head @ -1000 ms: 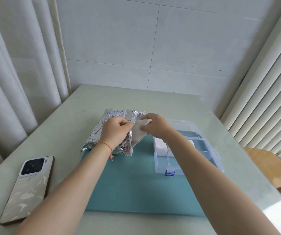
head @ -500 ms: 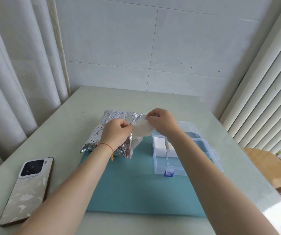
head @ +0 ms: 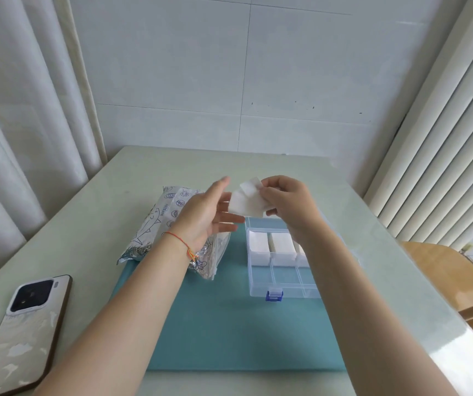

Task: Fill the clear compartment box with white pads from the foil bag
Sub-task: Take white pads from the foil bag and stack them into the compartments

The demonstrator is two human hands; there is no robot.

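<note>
A silver foil bag (head: 158,224) with blue print lies on the far left corner of the teal mat. Right of it stands the clear compartment box (head: 279,284) with a blue latch; its far compartments hold white pads (head: 282,243), the near ones look bare. My right hand (head: 286,204) pinches a few white pads (head: 246,202) in the air above the box's far edge. My left hand (head: 206,215) hovers over the bag with fingers spread, fingertips close to the held pads. My right forearm hides the box's right side.
A teal mat (head: 229,332) covers the middle of the pale green table (head: 92,224). A phone (head: 21,335) lies face down at the near left. Curtains hang on the left, blinds on the right, and a wooden surface (head: 458,275) sits beyond the table's right edge.
My right hand has pulled the white pads out of the bag and up to the right. My left hand has let go of the bag and opened.
</note>
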